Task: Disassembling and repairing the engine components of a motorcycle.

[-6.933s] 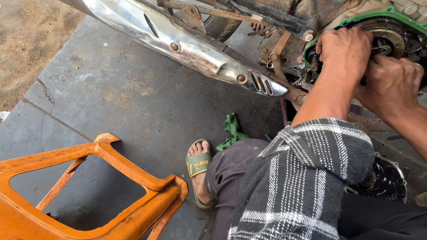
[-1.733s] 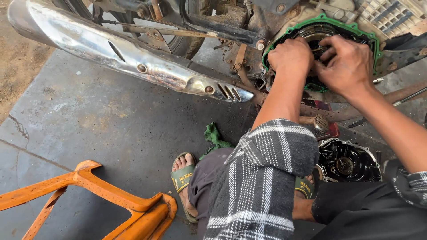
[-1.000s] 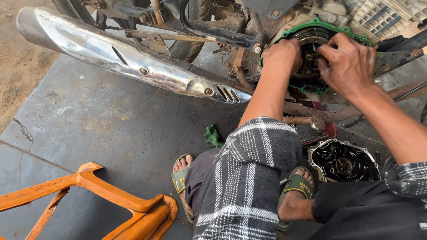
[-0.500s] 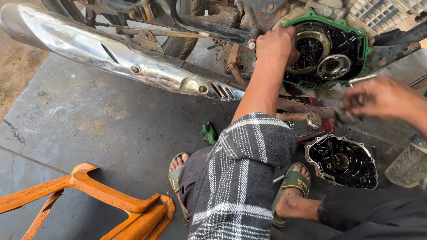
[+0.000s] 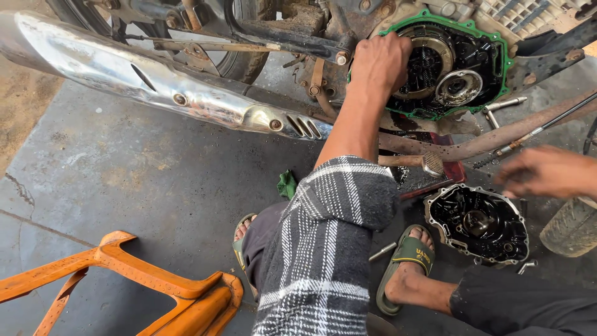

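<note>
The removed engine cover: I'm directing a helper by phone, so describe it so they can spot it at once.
Start at the open engine side ringed by a green gasket, where the left hand rests. Drop straight down to the concrete floor, right of the sandalled foot. The removed engine cover lies there hollow side up, a black interior with a pale metal rim, unlike the hammer above it.

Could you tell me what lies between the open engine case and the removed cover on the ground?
In the head view, a hammer lies between the engine case and the cover.

Head camera looks steeply down, close above the engine [image 5: 457,68].
</note>
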